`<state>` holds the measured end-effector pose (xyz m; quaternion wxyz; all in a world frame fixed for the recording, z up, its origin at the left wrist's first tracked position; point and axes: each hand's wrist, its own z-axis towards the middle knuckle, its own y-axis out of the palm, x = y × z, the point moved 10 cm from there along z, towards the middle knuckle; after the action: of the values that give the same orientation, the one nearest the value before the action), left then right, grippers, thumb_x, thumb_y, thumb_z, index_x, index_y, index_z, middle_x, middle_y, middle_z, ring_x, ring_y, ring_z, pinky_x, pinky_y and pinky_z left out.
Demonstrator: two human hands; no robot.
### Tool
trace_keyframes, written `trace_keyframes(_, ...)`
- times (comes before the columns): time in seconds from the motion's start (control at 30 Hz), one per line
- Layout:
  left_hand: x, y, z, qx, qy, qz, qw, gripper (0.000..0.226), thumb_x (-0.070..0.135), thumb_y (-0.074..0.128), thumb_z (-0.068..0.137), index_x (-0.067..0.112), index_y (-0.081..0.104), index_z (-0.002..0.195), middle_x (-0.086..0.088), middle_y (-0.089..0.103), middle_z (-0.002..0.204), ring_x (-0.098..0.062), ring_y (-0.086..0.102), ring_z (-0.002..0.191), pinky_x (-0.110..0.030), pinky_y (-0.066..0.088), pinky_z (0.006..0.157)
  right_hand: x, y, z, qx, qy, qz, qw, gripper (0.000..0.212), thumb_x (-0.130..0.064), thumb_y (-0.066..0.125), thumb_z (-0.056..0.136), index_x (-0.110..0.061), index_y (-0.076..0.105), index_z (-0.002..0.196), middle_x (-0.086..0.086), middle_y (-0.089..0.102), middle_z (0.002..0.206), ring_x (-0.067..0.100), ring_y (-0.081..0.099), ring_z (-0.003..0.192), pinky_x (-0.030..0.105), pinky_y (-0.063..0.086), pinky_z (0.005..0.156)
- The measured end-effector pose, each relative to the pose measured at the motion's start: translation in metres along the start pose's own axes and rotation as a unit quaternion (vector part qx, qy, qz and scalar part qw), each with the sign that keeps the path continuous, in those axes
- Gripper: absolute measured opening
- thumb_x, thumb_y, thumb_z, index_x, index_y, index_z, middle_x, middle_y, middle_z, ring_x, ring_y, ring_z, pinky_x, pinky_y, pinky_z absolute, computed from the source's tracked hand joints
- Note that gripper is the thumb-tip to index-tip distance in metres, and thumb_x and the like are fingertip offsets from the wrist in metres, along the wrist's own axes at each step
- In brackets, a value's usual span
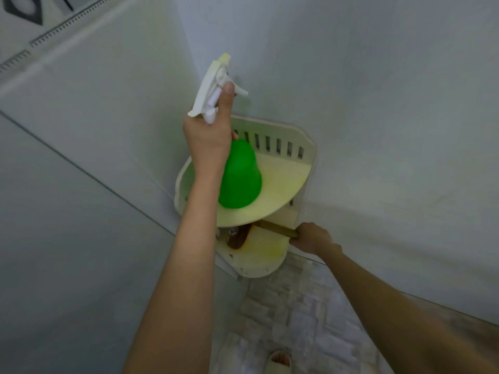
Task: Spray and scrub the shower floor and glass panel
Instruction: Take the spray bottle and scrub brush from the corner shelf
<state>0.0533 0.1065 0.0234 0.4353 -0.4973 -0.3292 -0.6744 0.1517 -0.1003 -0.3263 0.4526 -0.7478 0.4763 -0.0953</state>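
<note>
Through the head camera, the scene was a shower corner where two pale, smooth walls met: the left wall [94,130] crossed by a thin dark grout line, the right wall [378,103] plain. A band of dark patterned border tile [27,12] ran across the top-left edge. Below, the shower floor [291,306] was laid in small, pale grey mottled tiles, and a foot in a cream slipper [279,360] stood on it at the bottom edge.

The side of the bottle facing the camera was plain green.

A cream plastic corner rack was fixed in the angle of the walls. Its upper shelf [283,179] had a slotted back rail and a yellowed tray. The green spray bottle [241,179] stood over that tray, its base at the tray's surface; whether it rested there or was just lifted could not be told. Its body was opaque, so its fill was hidden. The left hand [209,141] gripped the bottle's neck, fingers curled round it and the forefinger stretched up along the white trigger head [213,85], which pointed toward the corner.

The lower shelf [259,255] was stained yellow with rusty specks along its rim. A scrub brush lay on it, its brown head [237,236] tucked under the upper shelf. The right hand [313,237] was clamped round the end of the brush's tan handle [275,228] at the shelf's right edge, close to the right wall.
</note>
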Motion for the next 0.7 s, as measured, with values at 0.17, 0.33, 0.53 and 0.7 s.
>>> trace_keyframes(0.17,0.013,0.003,-0.023,-0.018,-0.015,0.004,1.0,0.03,0.036,0.072,0.091,0.009,0.078,0.103,-0.01,0.072,0.074,-0.017,0.058,0.059,-0.026,0.047,0.058,0.043,-0.001,-0.062,0.015,0.05,0.052,0.997,0.028,-0.041,0.056,0.088,-0.02,0.054,0.07,-0.004,0.053,0.066,0.017,0.057,0.066,0.025,0.045,0.059)
trace_keyframes(0.33,0.034,0.037,-0.083,-0.117,-0.039,0.041,0.992,0.037,0.039,0.07,0.093,0.002,0.074,0.09,0.005,0.053,0.05,-0.006,0.049,0.043,-0.021,0.043,0.05,0.118,0.023,-0.158,0.04,0.148,0.119,0.981,0.025,-0.043,0.057,0.09,-0.019,0.059,0.081,-0.003,0.056,0.069,0.015,0.056,0.063,0.024,0.045,0.059)
trace_keyframes(0.53,0.041,0.126,-0.182,-0.297,-0.051,0.027,0.953,0.019,0.039,0.069,0.093,0.022,0.075,0.101,0.0,0.053,0.053,-0.004,0.044,0.041,-0.021,0.038,0.05,0.228,0.078,-0.293,0.111,0.324,0.247,0.906,0.02,-0.036,0.06,0.086,-0.017,0.062,0.08,-0.002,0.057,0.062,0.013,0.055,0.054,0.023,0.042,0.049)
trace_keyframes(0.7,0.05,0.219,-0.309,-0.487,-0.023,-0.006,0.873,0.014,0.028,0.065,0.097,0.041,0.065,0.098,-0.004,0.066,0.085,-0.006,0.045,0.039,-0.024,0.043,0.049,0.303,0.128,-0.403,0.159,0.45,0.312,0.822,0.023,-0.042,0.06,0.087,-0.021,0.06,0.077,-0.001,0.06,0.066,0.015,0.058,0.057,0.026,0.045,0.05)
